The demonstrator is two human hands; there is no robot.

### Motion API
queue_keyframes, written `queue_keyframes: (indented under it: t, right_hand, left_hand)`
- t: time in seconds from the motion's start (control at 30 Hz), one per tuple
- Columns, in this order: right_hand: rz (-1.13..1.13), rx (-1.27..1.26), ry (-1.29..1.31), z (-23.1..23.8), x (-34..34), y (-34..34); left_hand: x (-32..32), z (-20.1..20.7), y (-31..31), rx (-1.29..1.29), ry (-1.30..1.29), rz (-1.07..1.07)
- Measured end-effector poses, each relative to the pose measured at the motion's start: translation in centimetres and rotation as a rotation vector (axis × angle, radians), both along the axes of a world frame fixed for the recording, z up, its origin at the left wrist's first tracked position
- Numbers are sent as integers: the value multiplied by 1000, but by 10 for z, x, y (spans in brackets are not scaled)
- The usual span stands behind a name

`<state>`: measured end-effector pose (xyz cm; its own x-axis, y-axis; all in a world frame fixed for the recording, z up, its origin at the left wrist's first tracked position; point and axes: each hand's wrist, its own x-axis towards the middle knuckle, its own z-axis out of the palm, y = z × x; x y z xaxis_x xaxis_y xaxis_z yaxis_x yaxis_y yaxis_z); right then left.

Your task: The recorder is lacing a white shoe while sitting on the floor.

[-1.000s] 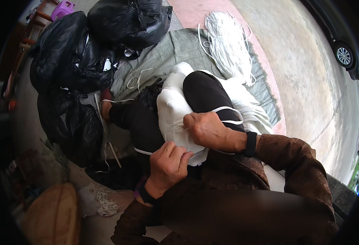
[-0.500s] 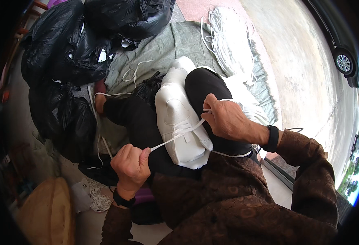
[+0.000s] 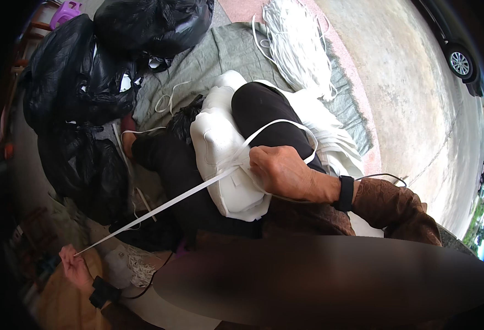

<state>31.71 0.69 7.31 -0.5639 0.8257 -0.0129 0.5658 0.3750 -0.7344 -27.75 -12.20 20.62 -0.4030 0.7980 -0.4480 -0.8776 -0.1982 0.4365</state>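
A white shoe [image 3: 213,138] rests across my lap between black-trousered legs, with another white shoe [image 3: 228,82] beyond it. My left hand [image 3: 76,267] is far out at the lower left, pinching the end of a white shoelace [image 3: 162,208]. That lace runs taut from my fingers up to the shoe's eyelets. From there a loose loop arcs over my right thigh [image 3: 264,107] and passes behind my right hand. My right hand [image 3: 283,173] is closed against the shoe's right side by the lacing; its slightly blurred fingertips are hidden.
Black plastic bags [image 3: 66,82] are heaped at the left and back. A bundle of white laces [image 3: 297,47] lies on the grey-green cloth [image 3: 198,58], and more laces [image 3: 333,132] drape beside my right leg. A tan rounded object [image 3: 55,300] stands lower left; a parked car's wheel [image 3: 458,63] shows far right.
My left hand has swung down and left, drawing the lace out long and straight. My right hand has moved down and left against the shoe, and a lace loop now arcs over my thigh.
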Motion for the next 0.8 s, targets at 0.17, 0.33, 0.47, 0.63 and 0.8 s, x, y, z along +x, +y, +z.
queue_keyframes:
  t: [0.17,0.33,0.47,0.63,0.8]
  right_hand:
    - [196,168,-210,12,-19,12]
    - [-1,-161,-202,14,-35,19]
    - [-74,-217,-85,14,-23,12]
    - [-84,-148,8,5,-16,7]
    - [-64,-134,-5,2,-20,10]
  left_hand:
    - [153,-63,38,-281,609,-380]
    - [315,-94,56,-202,1076,-877]
    - [349,-103,81,-258,1086,-875]
    - [357,-112,88,-262,951,-755]
    - [370,-116,92,-81,1544,-705]
